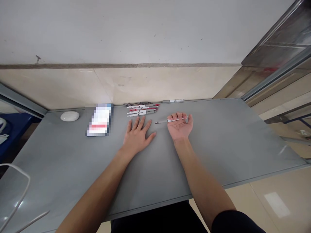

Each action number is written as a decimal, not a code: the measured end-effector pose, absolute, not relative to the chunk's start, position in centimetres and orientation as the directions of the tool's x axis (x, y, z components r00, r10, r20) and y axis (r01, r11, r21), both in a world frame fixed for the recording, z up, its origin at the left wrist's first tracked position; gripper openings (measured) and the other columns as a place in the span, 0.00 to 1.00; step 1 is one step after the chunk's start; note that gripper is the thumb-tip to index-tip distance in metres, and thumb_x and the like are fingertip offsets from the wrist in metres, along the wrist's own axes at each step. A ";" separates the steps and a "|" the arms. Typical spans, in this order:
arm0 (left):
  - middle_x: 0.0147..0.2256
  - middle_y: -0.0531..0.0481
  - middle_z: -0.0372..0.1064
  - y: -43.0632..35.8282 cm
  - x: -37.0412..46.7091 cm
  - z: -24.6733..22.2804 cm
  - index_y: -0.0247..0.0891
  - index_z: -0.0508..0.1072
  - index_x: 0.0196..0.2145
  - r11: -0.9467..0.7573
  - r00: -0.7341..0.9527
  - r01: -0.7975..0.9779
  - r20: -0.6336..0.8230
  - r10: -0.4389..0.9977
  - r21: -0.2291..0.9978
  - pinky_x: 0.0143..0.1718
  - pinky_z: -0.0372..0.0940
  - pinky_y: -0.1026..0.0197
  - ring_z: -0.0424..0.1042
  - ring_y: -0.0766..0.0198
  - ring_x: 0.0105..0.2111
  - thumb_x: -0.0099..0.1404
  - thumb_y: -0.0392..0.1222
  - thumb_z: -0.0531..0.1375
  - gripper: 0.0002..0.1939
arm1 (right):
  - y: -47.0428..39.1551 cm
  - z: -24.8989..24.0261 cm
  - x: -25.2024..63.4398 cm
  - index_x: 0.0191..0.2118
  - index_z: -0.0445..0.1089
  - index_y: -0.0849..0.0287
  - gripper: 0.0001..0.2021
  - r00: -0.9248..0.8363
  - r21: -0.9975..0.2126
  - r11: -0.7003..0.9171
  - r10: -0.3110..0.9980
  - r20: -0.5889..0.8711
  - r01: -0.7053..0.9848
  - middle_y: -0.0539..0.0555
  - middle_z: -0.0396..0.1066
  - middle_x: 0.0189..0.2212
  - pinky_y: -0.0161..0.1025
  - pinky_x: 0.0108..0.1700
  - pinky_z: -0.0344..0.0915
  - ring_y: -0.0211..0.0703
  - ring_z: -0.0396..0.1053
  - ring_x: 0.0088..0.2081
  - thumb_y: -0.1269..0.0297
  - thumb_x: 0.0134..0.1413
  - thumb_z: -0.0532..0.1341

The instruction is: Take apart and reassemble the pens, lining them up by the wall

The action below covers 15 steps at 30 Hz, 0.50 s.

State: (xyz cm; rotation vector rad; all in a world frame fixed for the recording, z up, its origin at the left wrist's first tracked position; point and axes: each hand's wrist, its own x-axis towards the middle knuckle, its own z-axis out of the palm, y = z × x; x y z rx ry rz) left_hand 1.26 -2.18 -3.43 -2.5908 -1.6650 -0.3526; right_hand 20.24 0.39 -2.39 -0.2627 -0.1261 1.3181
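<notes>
My right hand (180, 125) is turned palm up on the table, its fingers curled over a white pen (161, 122). The pen's tip points left toward my other hand. My left hand (137, 136) lies flat, palm down, with fingers spread and nothing held. Just beyond its fingertips, several pens (142, 112) lie side by side, some white and some with red parts. Darker pens (137, 104) lie behind them near the wall. Farther right, one more white pen (172, 100) rests along the back edge.
The grey table (150, 181) meets a tiled wall (157, 82) at the back. On the left are a white rounded case (70, 116) and a blurred-out flat item (99, 120). A white cable (27, 184) curves over the near left corner. A metal frame (274, 71) stands at the right.
</notes>
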 end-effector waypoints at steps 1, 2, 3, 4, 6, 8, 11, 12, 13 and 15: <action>0.67 0.42 0.50 -2.2 1.3 -3.4 0.43 0.59 0.65 -0.422 0.397 0.903 0.211 0.893 0.086 0.66 0.43 0.37 0.49 0.44 0.67 0.69 0.60 0.49 0.32 | 0.4 -2.4 20.2 0.23 0.52 0.55 0.16 0.247 -0.263 0.224 0.967 -0.058 -0.939 0.45 0.52 0.20 0.38 0.27 0.59 0.35 0.55 0.21 0.57 0.61 0.48; 0.67 0.42 0.50 -2.2 1.3 -3.4 0.43 0.59 0.66 -0.421 0.397 0.903 0.209 0.894 0.085 0.66 0.43 0.37 0.48 0.45 0.67 0.69 0.60 0.49 0.32 | 0.4 -2.4 20.2 0.23 0.52 0.55 0.15 0.246 -0.267 0.223 0.967 -0.058 -0.938 0.45 0.52 0.20 0.38 0.27 0.59 0.35 0.55 0.21 0.58 0.60 0.48; 0.67 0.43 0.50 -2.2 1.3 -3.4 0.43 0.59 0.66 -0.419 0.396 0.904 0.208 0.895 0.083 0.66 0.42 0.37 0.48 0.45 0.67 0.69 0.60 0.48 0.32 | 0.4 -2.4 20.2 0.23 0.52 0.55 0.14 0.248 -0.276 0.224 0.967 -0.056 -0.935 0.45 0.52 0.20 0.38 0.27 0.59 0.35 0.55 0.21 0.59 0.60 0.48; 0.67 0.43 0.49 -2.2 1.3 -3.4 0.43 0.58 0.66 -0.417 0.394 0.905 0.206 0.896 0.081 0.66 0.42 0.37 0.48 0.45 0.67 0.69 0.60 0.48 0.32 | 0.3 -2.3 20.2 0.23 0.51 0.55 0.14 0.253 -0.289 0.227 0.966 -0.053 -0.930 0.45 0.52 0.20 0.38 0.27 0.59 0.35 0.55 0.21 0.61 0.60 0.48; 0.67 0.42 0.49 -2.3 1.3 -3.3 0.42 0.58 0.66 -0.416 0.394 0.906 0.199 0.897 0.079 0.66 0.41 0.38 0.47 0.45 0.67 0.70 0.60 0.48 0.32 | 0.3 -2.3 20.3 0.23 0.51 0.55 0.14 0.265 -0.311 0.237 0.963 -0.051 -0.921 0.45 0.52 0.20 0.38 0.27 0.59 0.35 0.55 0.21 0.62 0.60 0.48; 0.67 0.42 0.49 -2.3 1.3 -3.3 0.42 0.58 0.66 -0.413 0.393 0.908 0.193 0.899 0.076 0.66 0.41 0.38 0.47 0.45 0.67 0.70 0.60 0.47 0.32 | 0.3 -2.3 20.3 0.24 0.52 0.55 0.14 0.264 -0.301 0.234 0.962 -0.063 -0.924 0.44 0.52 0.20 0.38 0.27 0.59 0.36 0.55 0.22 0.60 0.61 0.48; 0.67 0.43 0.48 -2.2 1.3 -3.3 0.43 0.57 0.66 -0.410 0.391 0.909 0.187 0.901 0.076 0.66 0.41 0.39 0.47 0.46 0.67 0.70 0.60 0.47 0.32 | 0.3 -2.2 20.2 0.25 0.53 0.54 0.15 0.242 -0.256 0.213 0.967 -0.083 -0.943 0.44 0.53 0.20 0.38 0.27 0.60 0.36 0.55 0.22 0.56 0.62 0.48; 0.68 0.43 0.48 -2.2 1.3 -3.3 0.44 0.57 0.66 -0.410 0.392 0.909 0.184 0.902 0.077 0.66 0.40 0.39 0.46 0.46 0.68 0.70 0.60 0.46 0.32 | 0.3 -2.2 20.2 0.25 0.53 0.54 0.15 0.235 -0.246 0.208 0.969 -0.083 -0.947 0.44 0.53 0.20 0.38 0.28 0.60 0.36 0.56 0.22 0.56 0.62 0.48; 0.68 0.43 0.48 -2.2 1.3 -3.3 0.44 0.57 0.66 -0.410 0.392 0.909 0.182 0.902 0.077 0.66 0.40 0.39 0.46 0.46 0.68 0.70 0.60 0.46 0.32 | 0.3 -2.2 20.2 0.25 0.53 0.54 0.15 0.229 -0.239 0.205 0.970 -0.080 -0.949 0.44 0.53 0.20 0.38 0.28 0.60 0.36 0.56 0.22 0.56 0.62 0.48; 0.68 0.43 0.48 -2.2 1.3 -3.3 0.44 0.57 0.66 -0.408 0.390 0.910 0.179 0.903 0.076 0.66 0.40 0.39 0.46 0.46 0.68 0.70 0.61 0.46 0.33 | 0.3 -2.3 20.2 0.25 0.52 0.54 0.15 0.220 -0.225 0.199 0.973 -0.071 -0.954 0.44 0.54 0.20 0.38 0.28 0.60 0.36 0.56 0.22 0.56 0.62 0.48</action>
